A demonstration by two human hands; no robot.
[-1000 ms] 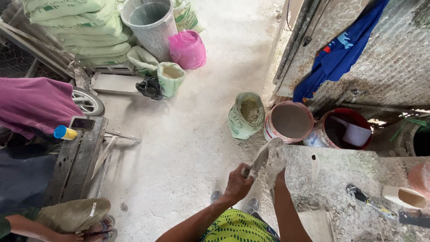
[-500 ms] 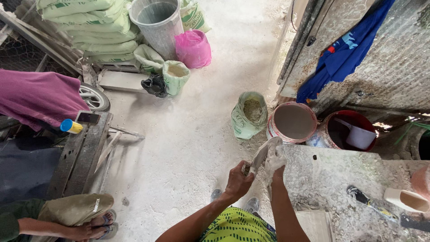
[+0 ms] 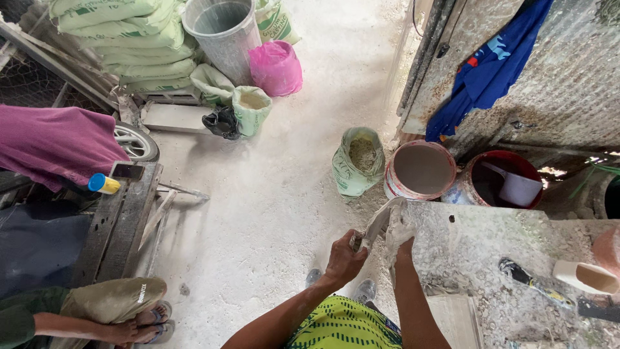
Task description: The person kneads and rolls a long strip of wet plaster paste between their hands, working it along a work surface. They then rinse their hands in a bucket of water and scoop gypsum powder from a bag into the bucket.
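My left hand (image 3: 343,258) grips the handle of a trowel (image 3: 378,223) whose grey blade points up toward the corner of a rough concrete slab (image 3: 491,252). My right hand (image 3: 399,234), coated in pale plaster, rests on the blade at the slab's left edge. Just beyond the hands stand a bucket of grey wet mix (image 3: 421,170) and a red bucket (image 3: 497,183) holding a pale scoop (image 3: 513,187). An open sack of powder (image 3: 358,160) stands on the floor left of the buckets.
Stacked green sacks (image 3: 123,39), a grey bin (image 3: 223,35) and a pink bag (image 3: 276,68) stand at the far end. A wooden cart (image 3: 123,220) with a purple cloth is at left. Another person's legs (image 3: 110,310) sit bottom left. A brush (image 3: 533,281) lies on the slab.
The view has shifted slightly. My hands stay at the slab's corner, with the right hand moving along the trowel blade.
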